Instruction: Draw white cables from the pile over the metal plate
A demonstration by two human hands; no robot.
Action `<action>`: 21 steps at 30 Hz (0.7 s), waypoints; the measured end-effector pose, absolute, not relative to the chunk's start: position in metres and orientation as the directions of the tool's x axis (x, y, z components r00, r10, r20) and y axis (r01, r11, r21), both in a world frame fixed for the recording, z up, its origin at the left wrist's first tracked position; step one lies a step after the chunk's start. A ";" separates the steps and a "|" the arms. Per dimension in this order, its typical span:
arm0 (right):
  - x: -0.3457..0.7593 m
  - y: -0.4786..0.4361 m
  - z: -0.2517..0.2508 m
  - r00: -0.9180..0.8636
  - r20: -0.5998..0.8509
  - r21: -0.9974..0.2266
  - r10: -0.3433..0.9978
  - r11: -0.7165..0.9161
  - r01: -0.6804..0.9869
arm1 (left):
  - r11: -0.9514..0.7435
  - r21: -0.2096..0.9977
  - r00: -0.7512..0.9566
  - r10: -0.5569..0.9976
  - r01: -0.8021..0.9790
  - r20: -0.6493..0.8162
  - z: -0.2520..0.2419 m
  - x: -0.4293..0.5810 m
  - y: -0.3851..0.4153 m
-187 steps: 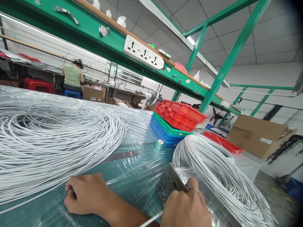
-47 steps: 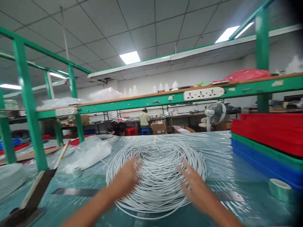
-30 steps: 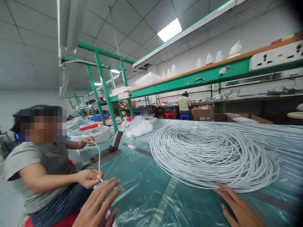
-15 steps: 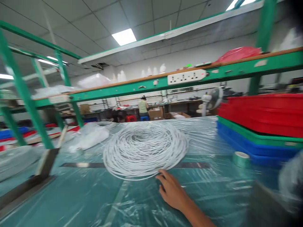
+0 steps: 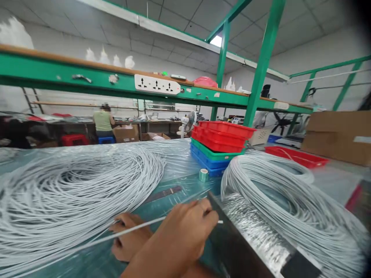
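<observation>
A large loose coil of thin white cable (image 5: pixel 72 193) lies on the left of the table. My left hand (image 5: pixel 185 227) is closed around a single strand of cable (image 5: pixel 95 242), with a short end poking out past the fingers on the right. My forearms cross, so my right hand (image 5: pixel 131 235) is farther left, at the coil's edge. Its fingers curl about the same strand, partly hidden by my left arm. Close to my left hand stands a dark metal plate (image 5: pixel 232 235), and behind it a shiny silver, rough-surfaced block (image 5: pixel 255 224).
Another white cable coil (image 5: pixel 261 181) lies on the right. Stacked red, green and blue trays (image 5: pixel 217 146) stand behind a roll of green tape (image 5: pixel 203 175). A green shelf beam with a power strip (image 5: pixel 156 85) spans overhead. A person (image 5: pixel 103 122) sits far back, near a fan (image 5: pixel 188 123).
The view has swung right, bringing the metal plate and second coil into sight. My right hand, earlier at the coil's front edge, now grips a strand, and my left hand has appeared holding its end.
</observation>
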State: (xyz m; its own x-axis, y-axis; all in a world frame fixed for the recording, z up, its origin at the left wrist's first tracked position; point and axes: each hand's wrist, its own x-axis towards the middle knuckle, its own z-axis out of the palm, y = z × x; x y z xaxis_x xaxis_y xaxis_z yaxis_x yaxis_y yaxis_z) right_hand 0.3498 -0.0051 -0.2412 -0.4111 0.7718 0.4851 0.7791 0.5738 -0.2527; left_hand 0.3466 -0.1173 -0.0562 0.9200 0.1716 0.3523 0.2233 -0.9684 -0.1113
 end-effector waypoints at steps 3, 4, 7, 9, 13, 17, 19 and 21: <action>0.352 -0.008 -0.229 -0.451 0.425 -0.212 0.785 0.571 0.793 | -0.991 -0.032 0.898 0.106 0.132 0.427 -0.050 0.376 -0.113; 0.353 -0.008 -0.225 -0.463 0.396 -0.199 0.793 0.566 0.800 | -0.993 -0.012 0.894 0.103 0.121 0.435 -0.050 0.379 -0.113; 0.356 -0.007 -0.221 -0.509 0.304 -0.161 0.805 0.570 0.806 | -0.993 0.002 0.923 0.110 0.117 0.369 -0.058 0.380 -0.115; 0.357 -0.005 -0.224 -0.539 0.288 -0.116 0.791 0.588 0.801 | -0.995 0.010 0.941 0.098 0.100 0.324 -0.067 0.379 -0.118; 0.359 -0.002 -0.230 -0.550 0.326 -0.046 0.769 0.594 0.803 | -1.000 0.027 0.942 0.001 -0.009 0.335 -0.083 0.387 -0.127; 0.358 -0.002 -0.229 -0.544 0.254 -0.072 0.800 0.577 0.814 | -0.999 0.007 0.944 -0.043 -0.048 0.328 -0.088 0.391 -0.133; 0.357 -0.004 -0.230 -0.523 0.316 -0.085 0.792 0.573 0.815 | -1.000 0.013 0.939 -0.021 -0.027 0.342 -0.088 0.390 -0.133; 0.355 -0.007 -0.232 -0.503 0.362 -0.092 0.785 0.567 0.818 | -1.000 -0.010 0.935 0.002 0.006 0.354 -0.088 0.388 -0.131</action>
State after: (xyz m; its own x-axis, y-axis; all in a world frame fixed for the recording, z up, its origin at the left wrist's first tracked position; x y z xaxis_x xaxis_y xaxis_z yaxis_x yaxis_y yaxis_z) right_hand 0.3552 -0.0066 -0.2321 -0.5035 0.7846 0.3619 0.8183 0.5674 -0.0916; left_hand 0.3879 -0.1310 -0.0884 0.9353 0.0016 0.3539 0.0056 -0.9999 -0.0101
